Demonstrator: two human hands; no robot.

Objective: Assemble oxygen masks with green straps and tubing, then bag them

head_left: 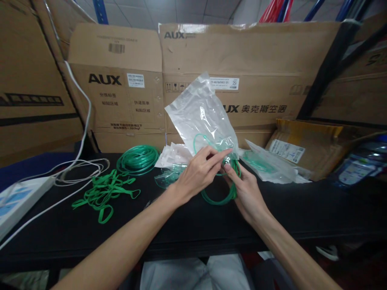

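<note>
One coil of thin, translucent green plastic tubing [220, 201] is held in front of me, its lower loops showing between my hands above the black tabletop [290, 213]. My right hand [248, 188] grasps its right side, thumb over the near face; the fingers behind are mostly hidden. My left hand [198, 173] is turned back-upward, fingers stretched rightward over the coil's top and the lower end of a clear-fronted, white plastic bag [202, 108]; I cannot tell whether it pinches either. That bag rises tilted above my fingers, a thin green loop showing low on it. Both my forearms slant in from the lower corners, converging at the coil, wrists above the table's front part.

Beyond my left hand sit white, flat packets [177, 154] and clear, green-tinted plastic pieces [171, 178]; further left lie a thick, glossy green tubing coil [137, 160] and a tangle of flat green straps [105, 191]. Black surface runs from my right wrist to a blue-capped, clear plastic bottle [359, 163]. Behind that wrist, another clear-and-white bag [269, 168] meets a brown, yellow-taped cardboard box [305, 145]. Tall brown cardboard panels [256, 52] bound the back; the table's near edge passes under my forearms.
</note>
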